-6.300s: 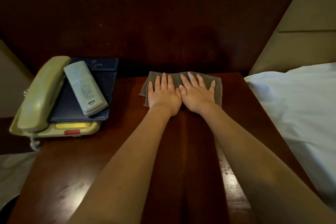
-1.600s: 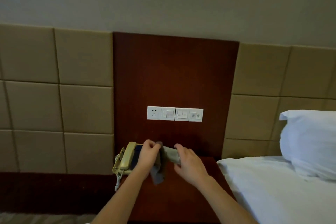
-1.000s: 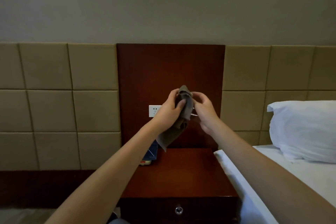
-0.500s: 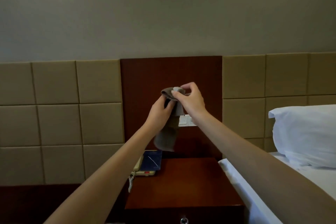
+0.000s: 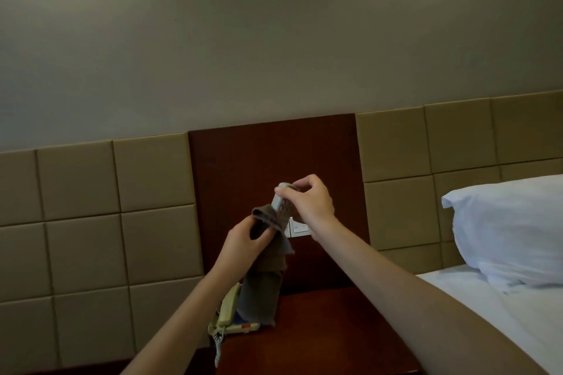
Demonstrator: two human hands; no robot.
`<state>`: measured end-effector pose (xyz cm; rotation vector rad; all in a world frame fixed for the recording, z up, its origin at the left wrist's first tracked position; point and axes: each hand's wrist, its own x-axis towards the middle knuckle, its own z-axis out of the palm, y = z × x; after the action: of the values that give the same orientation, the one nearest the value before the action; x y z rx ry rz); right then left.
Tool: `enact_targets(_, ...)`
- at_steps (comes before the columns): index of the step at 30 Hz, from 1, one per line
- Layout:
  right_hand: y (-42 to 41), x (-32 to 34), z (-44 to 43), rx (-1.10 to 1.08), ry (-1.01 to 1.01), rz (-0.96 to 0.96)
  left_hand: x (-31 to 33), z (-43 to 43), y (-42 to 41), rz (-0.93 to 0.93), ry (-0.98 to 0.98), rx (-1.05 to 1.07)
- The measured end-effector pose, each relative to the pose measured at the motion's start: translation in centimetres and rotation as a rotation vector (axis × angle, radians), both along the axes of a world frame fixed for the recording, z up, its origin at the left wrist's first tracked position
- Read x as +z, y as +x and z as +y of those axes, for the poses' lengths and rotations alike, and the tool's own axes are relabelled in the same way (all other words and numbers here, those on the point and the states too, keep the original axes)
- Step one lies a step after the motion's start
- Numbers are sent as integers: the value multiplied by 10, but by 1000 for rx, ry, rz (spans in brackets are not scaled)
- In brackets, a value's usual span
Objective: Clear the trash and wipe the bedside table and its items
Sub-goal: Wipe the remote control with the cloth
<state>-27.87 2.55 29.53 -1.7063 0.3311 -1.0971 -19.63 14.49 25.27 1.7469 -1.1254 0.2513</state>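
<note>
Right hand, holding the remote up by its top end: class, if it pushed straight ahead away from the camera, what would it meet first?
Most likely the dark wooden wall panel, near the white switch plate showing just under the right hand. Nothing shows between the remote and the panel, though one view cannot settle depth.

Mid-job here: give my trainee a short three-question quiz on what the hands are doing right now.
1. True or false: the right hand holds the remote in the air.
2. The grey cloth is held by: A) the left hand, B) the right hand, C) neither.
3. Name the item visible on the bedside table below the cloth.

Key: 1 true. 2 A. 3 the telephone.
</note>
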Motion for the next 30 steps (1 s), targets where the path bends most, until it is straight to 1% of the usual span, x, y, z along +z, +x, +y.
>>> enact_targets(3,2,-7,-2,30,87,19,-3,-2,3,4,68,22)
enact_targets(5,2,-13,-3,45,114,60,4,-7,1,-66,105,46)
enact_targets(7,1,-16,-4,65,108,99,13,-11,-6,-133,95,47)
enact_targets(10,-3,-10,-7,91,153,36,21,-15,-16,-109,28,-21)
enact_targets(14,-11,11,-17,46,185,-82,21,-18,-21,-98,-12,-14)
enact_targets(18,-20,19,-23,78,158,-114,16,-18,-24,-96,-15,-20)
enact_targets(21,-16,15,-22,33,103,-104,19,-21,-24,-92,30,-3)
enact_targets(23,-14,12,-16,-39,3,-66,28,-22,-22,-113,60,14)
enact_targets(26,-16,15,-7,-109,-134,-47,37,-24,-20,-158,21,17)
enact_targets(28,-21,21,-7,-100,-130,-71,35,-27,-20,-156,-50,21)
enact_targets(30,-26,29,-10,-70,-89,-101,30,-26,-22,-148,-70,29)
